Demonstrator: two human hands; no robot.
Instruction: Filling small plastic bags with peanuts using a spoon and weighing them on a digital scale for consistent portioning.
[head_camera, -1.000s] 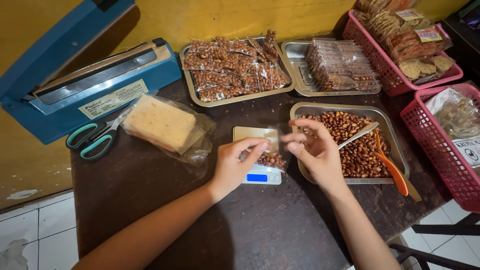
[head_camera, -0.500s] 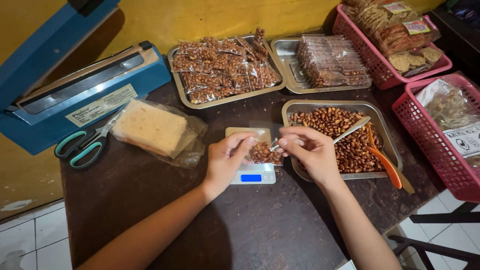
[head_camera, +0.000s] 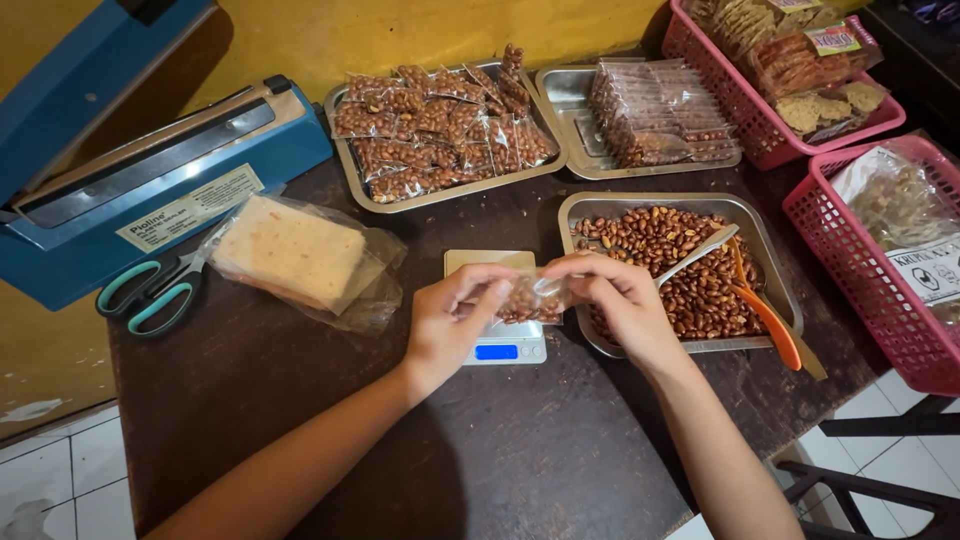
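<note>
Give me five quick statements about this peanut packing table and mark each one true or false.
1. Both hands, left hand and right hand, hold a small clear bag of peanuts over the digital scale. True.
2. The scissors lie inside the pink basket. False: they lie on the table beside the blue sealer.
3. A spoon rests in the tray of loose peanuts. True.
4. The tray of filled packets is empty. False: it is heaped with packets.
5. The wall is green. False: yellow.

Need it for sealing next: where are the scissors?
Head view, far left of the table: scissors lie below the blue sealer, beside the plastic-wrapped block.
</note>
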